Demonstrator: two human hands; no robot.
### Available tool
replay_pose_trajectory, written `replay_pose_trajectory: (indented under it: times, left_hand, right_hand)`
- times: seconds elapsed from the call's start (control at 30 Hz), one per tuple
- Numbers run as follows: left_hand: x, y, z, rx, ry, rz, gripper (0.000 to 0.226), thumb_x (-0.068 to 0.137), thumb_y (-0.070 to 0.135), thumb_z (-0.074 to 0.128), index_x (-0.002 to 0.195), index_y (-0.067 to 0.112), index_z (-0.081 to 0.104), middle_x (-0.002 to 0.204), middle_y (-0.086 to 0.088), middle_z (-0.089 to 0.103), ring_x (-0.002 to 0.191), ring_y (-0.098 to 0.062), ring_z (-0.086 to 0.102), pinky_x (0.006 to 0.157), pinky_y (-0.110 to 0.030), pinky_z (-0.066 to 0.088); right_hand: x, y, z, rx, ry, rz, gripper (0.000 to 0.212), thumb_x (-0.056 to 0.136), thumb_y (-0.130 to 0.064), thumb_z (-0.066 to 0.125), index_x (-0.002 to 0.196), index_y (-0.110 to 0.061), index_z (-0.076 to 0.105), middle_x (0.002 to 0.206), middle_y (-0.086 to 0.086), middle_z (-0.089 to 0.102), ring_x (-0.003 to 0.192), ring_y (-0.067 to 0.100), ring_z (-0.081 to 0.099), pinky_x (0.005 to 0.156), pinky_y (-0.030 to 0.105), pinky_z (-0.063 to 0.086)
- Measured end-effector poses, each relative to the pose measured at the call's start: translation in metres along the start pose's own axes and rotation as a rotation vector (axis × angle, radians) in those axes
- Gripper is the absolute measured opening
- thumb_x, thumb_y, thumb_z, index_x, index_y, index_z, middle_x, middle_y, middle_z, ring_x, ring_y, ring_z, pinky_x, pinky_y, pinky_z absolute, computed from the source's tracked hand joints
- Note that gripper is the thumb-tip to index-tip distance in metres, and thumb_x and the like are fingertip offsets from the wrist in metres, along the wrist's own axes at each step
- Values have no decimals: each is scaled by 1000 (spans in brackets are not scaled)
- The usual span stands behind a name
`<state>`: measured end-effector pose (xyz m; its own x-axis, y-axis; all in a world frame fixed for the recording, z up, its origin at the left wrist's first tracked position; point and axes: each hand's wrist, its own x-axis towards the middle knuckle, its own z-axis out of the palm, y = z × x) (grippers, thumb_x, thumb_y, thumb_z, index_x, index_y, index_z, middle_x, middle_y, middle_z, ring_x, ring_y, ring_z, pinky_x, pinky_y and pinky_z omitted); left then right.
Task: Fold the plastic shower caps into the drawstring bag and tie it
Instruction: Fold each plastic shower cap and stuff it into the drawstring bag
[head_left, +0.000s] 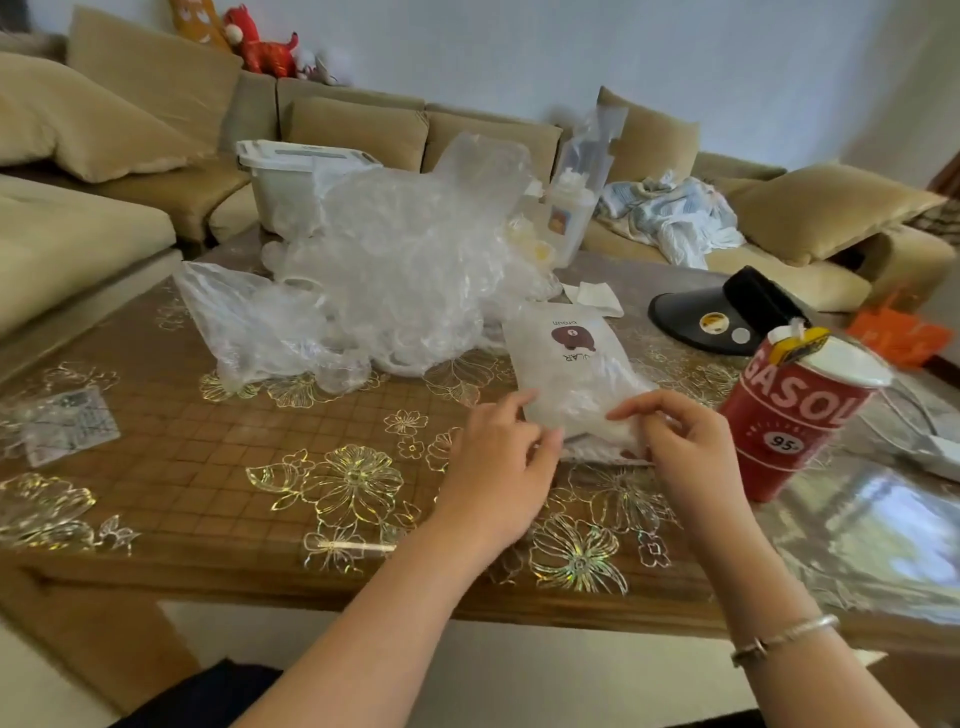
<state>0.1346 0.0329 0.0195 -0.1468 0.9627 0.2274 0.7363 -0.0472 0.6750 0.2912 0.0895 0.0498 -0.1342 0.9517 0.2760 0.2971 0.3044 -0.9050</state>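
A white translucent drawstring bag (569, 364) with a brown bear print lies on the table, its mouth toward me. My left hand (501, 462) pinches the bag's near left edge. My right hand (680, 447) pinches the near right edge, fingers curled on the plastic. A big heap of clear plastic shower caps (395, 270) sits behind the bag in the table's middle. More crumpled clear plastic (249, 327) spreads to the heap's left.
A red "GASOL" can (795, 415) stands just right of my right hand. A black visor (727, 312) lies behind it. A white storage box (296, 176) and a bottle in a bag (571, 208) stand at the back. A small packet (67, 423) lies far left.
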Motion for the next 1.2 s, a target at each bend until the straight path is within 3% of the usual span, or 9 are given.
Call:
replay_pose_trajectory:
  times: [0.13, 0.27, 0.37, 0.5, 0.67, 0.8, 0.97, 1.1, 1.2]
  left_hand:
    - [-2, 9, 21, 66, 30, 46, 42, 104, 35, 42, 139, 16, 53, 150, 5, 43, 140, -13, 34, 119, -33, 24]
    - [2, 11, 21, -82, 143, 49, 39, 104, 27, 44, 140, 16, 53, 146, 8, 48, 133, -4, 40, 111, -17, 25]
    - [1, 9, 17, -151, 174, 68, 39, 103, 22, 45, 141, 16, 52, 146, 11, 46, 128, 8, 36, 104, -2, 19]
    - [-3, 6, 14, -171, 175, 137, 42, 102, 17, 48, 144, 19, 49, 149, 14, 42, 134, 10, 30, 107, 0, 16]
    - [-7, 4, 9, -197, 126, 161, 42, 101, 15, 48, 142, 20, 52, 148, 16, 43, 135, 12, 30, 108, -1, 18]
    - [-8, -3, 5, -161, 70, 142, 44, 101, 14, 47, 145, 21, 47, 151, 19, 37, 134, 16, 25, 104, 3, 12]
    - [-6, -7, 4, -135, 21, 84, 50, 101, 16, 47, 150, 23, 38, 155, 24, 27, 128, 21, 17, 94, 11, 6]
    - [-4, -7, 2, -155, -14, 61, 51, 101, 17, 49, 150, 25, 38, 155, 26, 24, 128, 19, 20, 94, 9, 7]
    - [-6, -6, -3, -216, -17, 36, 42, 101, 17, 51, 142, 26, 50, 152, 26, 31, 135, 12, 25, 113, -11, 17]
  right_hand:
    - [2, 15, -8, -105, -33, -34, 40, 91, 6, 48, 73, -20, 73, 83, -1, 65, 50, -1, 46, 49, 12, 33]
    - [4, 26, -4, -189, -137, -57, 46, 91, 3, 49, 72, -31, 73, 97, -10, 65, 88, 3, 58, 76, 24, 41]
    - [5, 26, 5, -222, -177, -91, 38, 93, 1, 50, 83, -31, 69, 99, -14, 62, 95, 1, 56, 85, 21, 43]
    - [13, 28, 22, -388, -325, -212, 31, 97, -7, 46, 120, -20, 62, 112, -9, 57, 103, 1, 51, 83, 2, 33]
    - [23, 28, 42, -661, -403, -188, 24, 99, -13, 40, 112, -12, 61, 103, 3, 66, 91, 16, 60, 75, 27, 45]
    - [31, 22, 53, -940, -457, -122, 26, 101, -17, 37, 109, -12, 62, 105, 6, 68, 88, 18, 63, 70, 24, 42]
    - [20, 16, 44, -719, -458, -68, 45, 100, -8, 37, 142, -20, 48, 132, 5, 61, 111, 17, 62, 94, 27, 48]
    - [0, 7, 18, -589, -351, -129, 45, 96, -3, 41, 125, -30, 63, 116, -8, 67, 82, 16, 68, 71, 27, 54]
    - [-9, -1, 12, -440, -215, -113, 35, 95, -2, 45, 98, -26, 70, 93, -10, 69, 62, 5, 63, 53, 20, 51]
